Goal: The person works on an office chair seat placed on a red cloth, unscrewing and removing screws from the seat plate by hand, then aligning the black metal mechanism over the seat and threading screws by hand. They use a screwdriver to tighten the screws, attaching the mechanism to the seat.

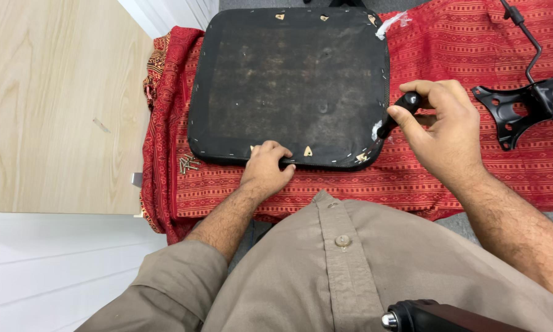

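A black chair seat pad [288,80] lies upside down on a red patterned cloth [473,55], staples showing round its edge. My left hand [267,167] grips the pad's near edge, fingers curled over it. My right hand [439,126] is closed round the black handle of a tool [401,110], whose tip points down at the pad's near right corner, beside a bit of white material.
A small heap of screws [188,164] lies on the cloth left of the pad. A black metal chair bracket with a lever [522,101] sits at the right. A wooden board [55,104] lies at the left. A black rounded part [436,316] is at the bottom edge.
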